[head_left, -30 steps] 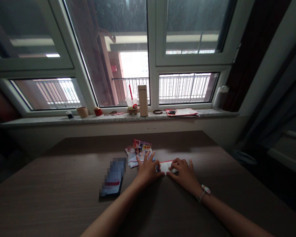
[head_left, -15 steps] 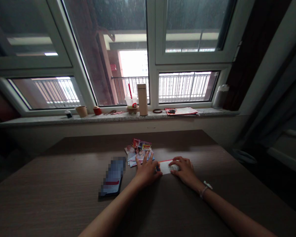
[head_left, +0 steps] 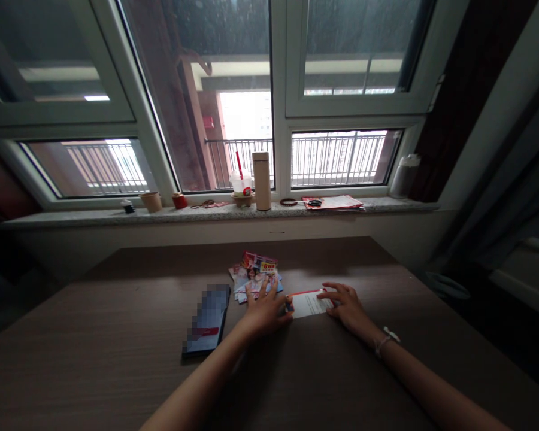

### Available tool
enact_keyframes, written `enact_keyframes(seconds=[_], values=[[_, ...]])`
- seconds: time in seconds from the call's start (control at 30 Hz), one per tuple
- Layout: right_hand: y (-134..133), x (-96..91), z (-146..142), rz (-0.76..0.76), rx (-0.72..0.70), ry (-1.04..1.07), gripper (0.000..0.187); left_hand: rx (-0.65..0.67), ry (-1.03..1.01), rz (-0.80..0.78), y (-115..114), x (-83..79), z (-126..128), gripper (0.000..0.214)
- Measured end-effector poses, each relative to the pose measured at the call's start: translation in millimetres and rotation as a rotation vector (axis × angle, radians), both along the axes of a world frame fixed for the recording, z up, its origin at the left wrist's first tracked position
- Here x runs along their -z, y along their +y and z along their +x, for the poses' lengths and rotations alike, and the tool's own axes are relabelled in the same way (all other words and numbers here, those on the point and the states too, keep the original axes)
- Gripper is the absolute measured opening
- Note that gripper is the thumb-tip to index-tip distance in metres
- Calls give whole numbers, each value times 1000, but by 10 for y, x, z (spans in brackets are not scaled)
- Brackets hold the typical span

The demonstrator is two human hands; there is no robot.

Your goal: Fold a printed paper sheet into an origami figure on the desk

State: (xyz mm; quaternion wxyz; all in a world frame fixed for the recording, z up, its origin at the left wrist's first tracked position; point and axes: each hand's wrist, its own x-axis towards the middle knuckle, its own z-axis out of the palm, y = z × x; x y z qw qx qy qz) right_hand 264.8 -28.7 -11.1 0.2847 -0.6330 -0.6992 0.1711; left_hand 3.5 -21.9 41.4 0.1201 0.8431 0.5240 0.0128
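A small white printed card (head_left: 309, 303) with a red top edge lies flat on the brown table (head_left: 117, 317). My left hand (head_left: 265, 310) rests at its left end, fingers spread, the fingertips reaching over the near edge of a loose pile of colourful printed leaflets (head_left: 253, 272). At the card's right end is my right hand (head_left: 348, 308), fingers apart, the fingertips on or just above the paper. A band with a white ornament circles the right wrist. To the left of my left forearm lies a dark phone (head_left: 209, 323), its screen blurred out.
On the stone windowsill (head_left: 197, 216) behind the table stand a beige flask (head_left: 261, 182), a plastic cup with a red straw (head_left: 241, 182), a paper cup (head_left: 151, 202), a red spool-like thing (head_left: 179, 200), scissors (head_left: 313, 203) and papers (head_left: 341, 203). A grey bottle (head_left: 404, 176) is at the right.
My right hand has slid to the right and its fingers have straightened, baring more of the card's print. My left hand has barely moved. The view has shifted slightly.
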Motion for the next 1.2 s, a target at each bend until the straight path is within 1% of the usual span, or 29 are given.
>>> enact_keyframes(seconds=[0.13, 0.27, 0.4, 0.5, 0.63, 0.73, 0.8, 0.87, 1.03, 1.1, 1.2], values=[[30, 34, 66, 1, 4, -22, 49, -6, 8, -61, -3, -76, -36, 43], [63, 57, 100, -5, 8, 28, 52, -19, 0, -90, 0, -101, -59, 47], [97, 99, 135, -23, 7, 89, 51, -31, 1, -96, 3, -97, -68, 51], [116, 123, 156, 0, -14, 107, 50, -36, 6, -93, -6, -99, -74, 53], [107, 91, 159, -8, -18, 121, 49, -36, -16, -51, -19, -85, -76, 49], [63, 40, 127, -30, 2, 109, 42, -27, -47, 19, -30, -48, -42, 43], [18, 9, 86, 4, 15, 86, 35, -35, -68, 78, -39, -4, 13, 39], [-30, -18, 31, 34, 22, 34, 29, -84, -82, 125, -47, 58, 89, 35], [-107, -89, -120, 37, 57, -68, 36, -132, -104, 240, -32, 229, 260, 45], [-113, -113, -158, 25, 74, -102, 37, -142, -104, 231, -13, 265, 287, 47], [-108, -138, -182, 4, 86, -127, 38, -144, -114, 203, 14, 278, 293, 51]])
